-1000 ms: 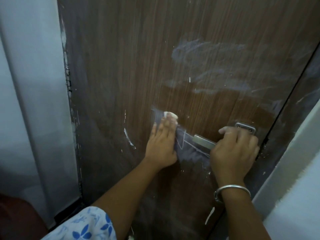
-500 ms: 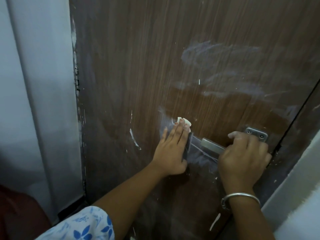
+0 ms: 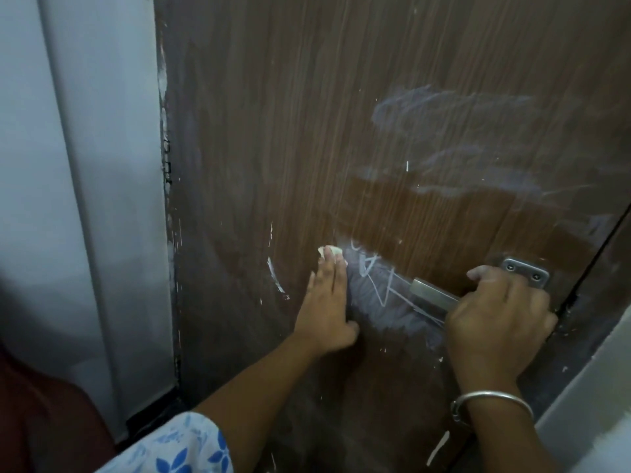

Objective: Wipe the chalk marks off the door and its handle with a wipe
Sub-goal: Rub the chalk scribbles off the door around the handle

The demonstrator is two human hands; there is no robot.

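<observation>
Wipe, small white wad (image 3: 328,250): pressed flat under left hand (image 3: 327,302) against brown wood-grain door (image 3: 290,131), left of chalk zigzag marks (image 3: 382,281). Right hand (image 3: 496,312): grip closed around steel lever handle (image 3: 432,293).

No legible text on door (image 3: 307,131)

You stand indoors, likely a home: a wood-grain door (image 3: 307,131) with metal handle (image 3: 433,293) between plain white walls (image 3: 85,165).
</observation>
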